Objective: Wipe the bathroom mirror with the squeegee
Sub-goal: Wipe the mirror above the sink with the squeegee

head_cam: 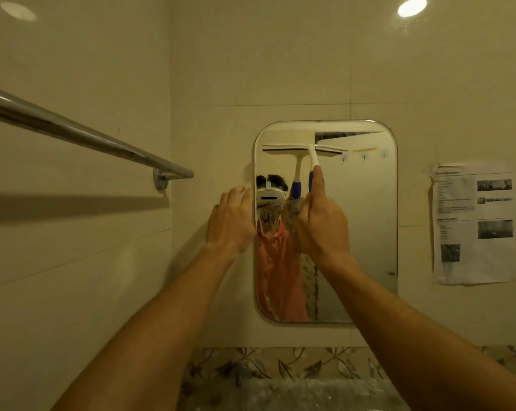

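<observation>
Holding the squeegee [312, 157] by its blue grip with the right hand [322, 226], fingers [317, 188] wrapped tight round the handle and thumb laid along it. Set with the blade level, close under the top edge of the mirror [366, 218], reaching from the left edge to past the middle but not as far as the right edge. Appears to touch the glass, though hard to tell for sure. Resting the left hand [230, 221] at the left edge of the mirror, its fingers [239, 194] relaxed and a little spread, holding nothing, perhaps steadying. Seems to be the start of 1 downward stroke, with wet streaks showing toward the bottom left corner. Calls next for even pressure and a straight pull toward the bottom edge, then probably 1 more pass along the right edge. Beside the mirror, a towel bar [81, 134] on the left wall and a printed sheet [473, 223] stuck on the wall at the right.
</observation>
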{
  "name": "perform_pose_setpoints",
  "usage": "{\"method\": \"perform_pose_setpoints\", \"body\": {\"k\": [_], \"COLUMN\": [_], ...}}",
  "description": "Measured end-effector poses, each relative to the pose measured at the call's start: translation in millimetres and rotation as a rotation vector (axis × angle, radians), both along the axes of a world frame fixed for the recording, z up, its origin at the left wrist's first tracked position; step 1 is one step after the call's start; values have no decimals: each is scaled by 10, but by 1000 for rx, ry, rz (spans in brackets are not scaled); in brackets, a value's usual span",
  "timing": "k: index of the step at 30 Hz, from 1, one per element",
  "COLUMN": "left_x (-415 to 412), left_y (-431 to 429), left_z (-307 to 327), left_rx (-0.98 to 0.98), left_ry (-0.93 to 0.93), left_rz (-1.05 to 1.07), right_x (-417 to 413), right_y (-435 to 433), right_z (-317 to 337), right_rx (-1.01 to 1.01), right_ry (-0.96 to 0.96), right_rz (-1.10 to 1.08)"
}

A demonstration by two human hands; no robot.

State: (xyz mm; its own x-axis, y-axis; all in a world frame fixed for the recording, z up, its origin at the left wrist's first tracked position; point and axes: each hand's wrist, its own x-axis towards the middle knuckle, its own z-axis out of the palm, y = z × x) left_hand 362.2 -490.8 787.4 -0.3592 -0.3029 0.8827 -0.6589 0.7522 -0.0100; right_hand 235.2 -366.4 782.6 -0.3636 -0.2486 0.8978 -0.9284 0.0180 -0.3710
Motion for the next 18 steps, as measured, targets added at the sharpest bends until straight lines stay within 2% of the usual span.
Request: {"method": "perform_pose_setpoints", "body": {"k": [5,18], "left_x": [10,-166], "left_y": [-91,-382], "left_z": [510,756], "left_rx": [-40,30], "left_ry": [105,-34], "left_rz": [-94,-106], "right_x": [72,146], "right_y": [-140,-266], "right_z": [9,-452], "right_rx": [71,153], "right_ry": [7,29], "right_rz": [-26,-178]}}
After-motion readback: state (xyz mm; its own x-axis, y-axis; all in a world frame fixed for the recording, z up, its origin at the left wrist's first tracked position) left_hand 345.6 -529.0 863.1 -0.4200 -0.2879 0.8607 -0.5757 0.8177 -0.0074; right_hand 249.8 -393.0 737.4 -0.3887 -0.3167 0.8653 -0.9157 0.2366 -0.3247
